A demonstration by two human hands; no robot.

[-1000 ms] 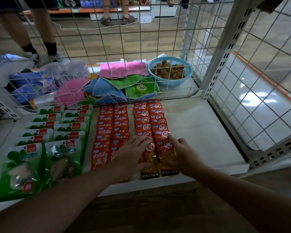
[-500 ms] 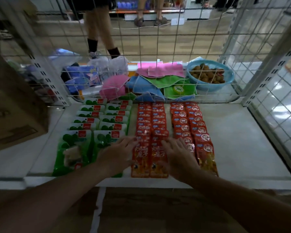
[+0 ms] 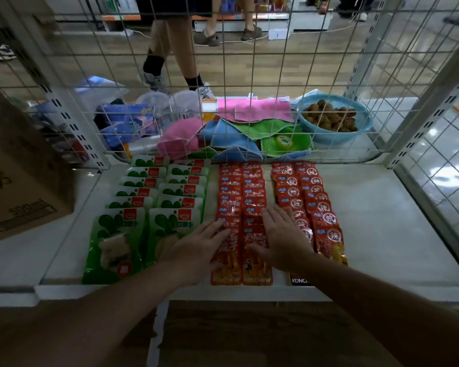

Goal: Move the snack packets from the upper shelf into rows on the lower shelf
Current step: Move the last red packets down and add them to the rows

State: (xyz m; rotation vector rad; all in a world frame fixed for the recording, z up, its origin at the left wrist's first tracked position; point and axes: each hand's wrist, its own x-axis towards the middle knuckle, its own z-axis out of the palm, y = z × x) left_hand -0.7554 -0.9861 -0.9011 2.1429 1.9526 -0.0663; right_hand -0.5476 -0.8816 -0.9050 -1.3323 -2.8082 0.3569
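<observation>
Lower shelf (image 3: 382,221), white: carrying six columns of snack packets, each overlapping front to back so its label is showing.
Green packets (image 3: 154,197): two columns, lying at the left.
Centre red packets (image 3: 240,192): two columns; outer red packets (image 3: 312,197) sitting just beside them, on the right.
Left hand (image 3: 196,250): lying flat, fingers straight, gripping nothing, pressing the centre columns' front left edge.
Right hand (image 3: 284,234): likewise flat on their right edge, probably squaring the row.
Upper shelf: not showing.
</observation>
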